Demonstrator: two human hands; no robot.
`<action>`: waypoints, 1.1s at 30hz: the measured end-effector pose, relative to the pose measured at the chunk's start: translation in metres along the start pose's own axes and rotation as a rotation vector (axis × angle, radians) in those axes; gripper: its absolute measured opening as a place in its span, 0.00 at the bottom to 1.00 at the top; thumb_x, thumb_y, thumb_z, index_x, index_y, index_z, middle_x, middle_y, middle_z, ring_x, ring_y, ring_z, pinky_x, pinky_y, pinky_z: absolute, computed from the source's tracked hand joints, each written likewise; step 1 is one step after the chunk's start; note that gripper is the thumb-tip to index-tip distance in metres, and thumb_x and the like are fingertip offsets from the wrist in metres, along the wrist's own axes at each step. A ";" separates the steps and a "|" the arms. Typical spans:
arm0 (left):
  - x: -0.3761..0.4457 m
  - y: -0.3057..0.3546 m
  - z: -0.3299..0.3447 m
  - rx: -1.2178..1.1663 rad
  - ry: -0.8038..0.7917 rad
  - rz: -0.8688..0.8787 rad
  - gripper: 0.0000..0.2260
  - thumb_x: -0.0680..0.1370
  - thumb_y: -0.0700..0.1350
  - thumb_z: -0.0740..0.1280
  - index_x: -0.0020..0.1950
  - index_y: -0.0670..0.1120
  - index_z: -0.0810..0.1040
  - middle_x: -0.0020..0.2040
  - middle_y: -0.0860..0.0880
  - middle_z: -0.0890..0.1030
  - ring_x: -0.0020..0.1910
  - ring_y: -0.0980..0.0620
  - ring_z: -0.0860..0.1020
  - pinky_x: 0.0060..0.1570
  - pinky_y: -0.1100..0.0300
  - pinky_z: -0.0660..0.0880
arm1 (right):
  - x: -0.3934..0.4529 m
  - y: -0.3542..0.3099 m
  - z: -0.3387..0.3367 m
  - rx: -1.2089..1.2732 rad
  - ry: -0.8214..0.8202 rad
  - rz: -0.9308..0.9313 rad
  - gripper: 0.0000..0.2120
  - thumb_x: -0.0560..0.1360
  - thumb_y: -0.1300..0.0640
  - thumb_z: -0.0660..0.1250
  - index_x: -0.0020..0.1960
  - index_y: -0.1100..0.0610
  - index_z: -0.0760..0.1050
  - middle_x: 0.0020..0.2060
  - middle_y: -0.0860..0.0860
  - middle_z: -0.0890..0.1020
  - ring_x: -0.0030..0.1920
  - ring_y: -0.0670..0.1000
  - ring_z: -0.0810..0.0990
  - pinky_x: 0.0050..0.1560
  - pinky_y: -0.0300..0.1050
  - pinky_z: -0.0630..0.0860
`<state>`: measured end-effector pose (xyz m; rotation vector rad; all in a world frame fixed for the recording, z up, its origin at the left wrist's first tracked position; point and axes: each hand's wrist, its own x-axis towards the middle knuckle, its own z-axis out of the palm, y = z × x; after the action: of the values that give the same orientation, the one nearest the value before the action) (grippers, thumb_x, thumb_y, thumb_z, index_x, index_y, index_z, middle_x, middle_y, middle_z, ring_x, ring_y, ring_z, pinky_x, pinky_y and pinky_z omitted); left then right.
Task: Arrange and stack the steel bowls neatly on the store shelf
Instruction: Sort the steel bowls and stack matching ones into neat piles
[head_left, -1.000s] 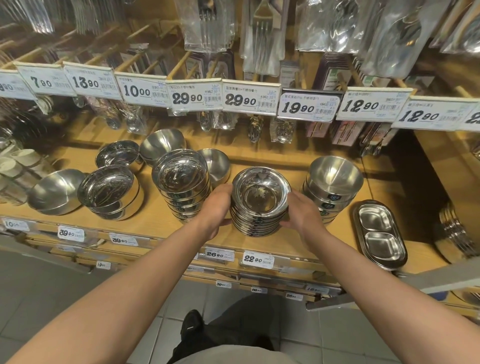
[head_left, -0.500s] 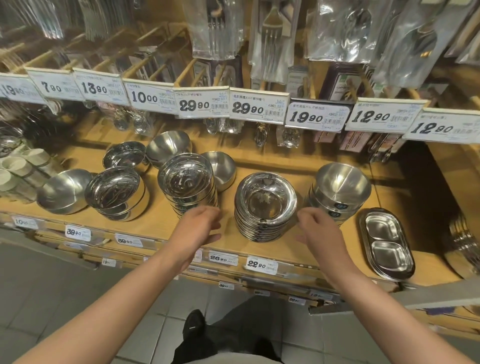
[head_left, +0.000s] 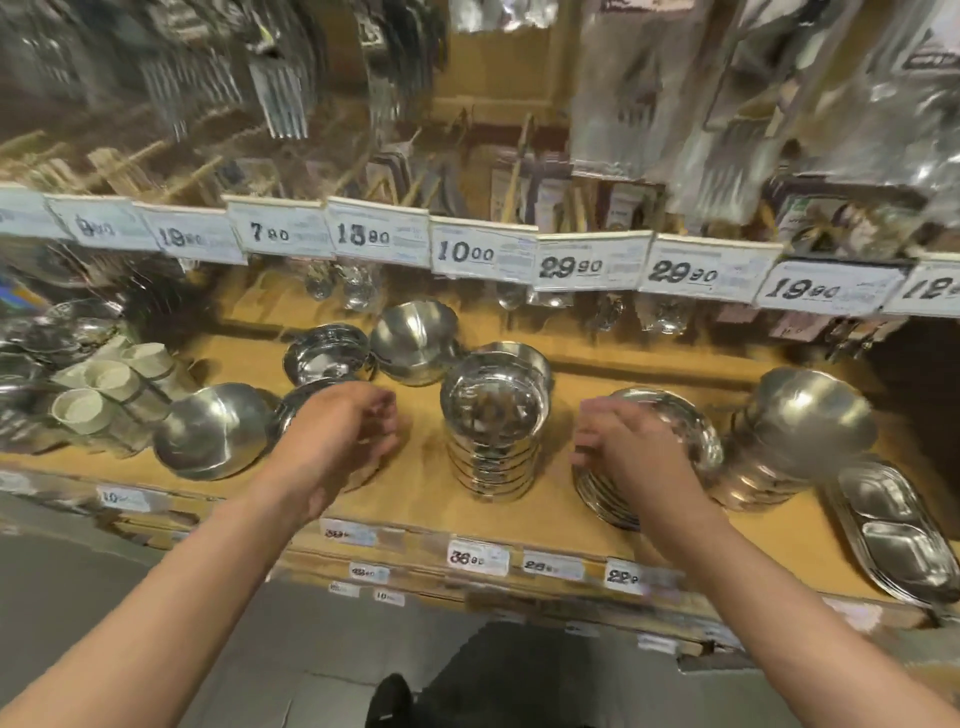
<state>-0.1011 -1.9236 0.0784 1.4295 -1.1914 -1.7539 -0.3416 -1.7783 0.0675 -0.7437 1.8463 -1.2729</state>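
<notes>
Both hands have come off the flat stack (head_left: 670, 447) they clasped a second ago and swung left with the camera, so the tall stack (head_left: 493, 426) now stands between them. Neither grip holds anything: the left hand (head_left: 337, 441) hovers with fingers loosely curled over a wide bowl (head_left: 291, 410) it mostly hides, and the right hand (head_left: 634, 452) hangs relaxed in front of the flat stack, though blur leaves it unclear whether it touches the rim. Each stack stands upright on the wooden shelf (head_left: 415, 493), mouths up, the steel bright and mirror-like. Right of the flat stack is a deep stack (head_left: 800, 431) with a rounded top bowl, then a divided tray (head_left: 893, 535). Left lies a single bowl (head_left: 213, 431), tipped toward the camera; two more bowls (head_left: 374, 348) sit behind. White cups (head_left: 104, 384) lie at far left. Price tags (head_left: 483, 252) line the rail above, packaged cutlery (head_left: 280, 88) hanging over them.
</notes>
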 end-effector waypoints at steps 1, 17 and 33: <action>0.008 0.004 -0.009 0.010 -0.028 -0.003 0.04 0.79 0.42 0.66 0.47 0.43 0.79 0.35 0.48 0.80 0.33 0.53 0.79 0.35 0.62 0.78 | 0.001 -0.002 0.010 -0.015 0.028 -0.002 0.10 0.74 0.46 0.63 0.48 0.40 0.83 0.47 0.47 0.86 0.49 0.49 0.85 0.53 0.55 0.82; 0.068 0.031 -0.033 0.166 -0.259 -0.072 0.06 0.81 0.39 0.65 0.57 0.41 0.78 0.48 0.44 0.82 0.42 0.52 0.81 0.39 0.64 0.81 | -0.030 -0.029 0.081 0.196 0.301 -0.017 0.07 0.81 0.54 0.64 0.52 0.51 0.81 0.37 0.44 0.84 0.40 0.46 0.83 0.39 0.39 0.79; 0.164 0.067 -0.164 0.265 -0.371 -0.015 0.03 0.79 0.37 0.67 0.48 0.41 0.81 0.33 0.48 0.84 0.28 0.55 0.80 0.29 0.61 0.78 | -0.025 -0.031 0.255 0.215 0.420 0.000 0.08 0.73 0.44 0.65 0.46 0.41 0.83 0.36 0.40 0.83 0.40 0.42 0.83 0.41 0.43 0.81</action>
<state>0.0071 -2.1392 0.0604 1.2892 -1.6620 -1.9880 -0.1124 -1.8956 0.0481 -0.3788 1.9850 -1.6942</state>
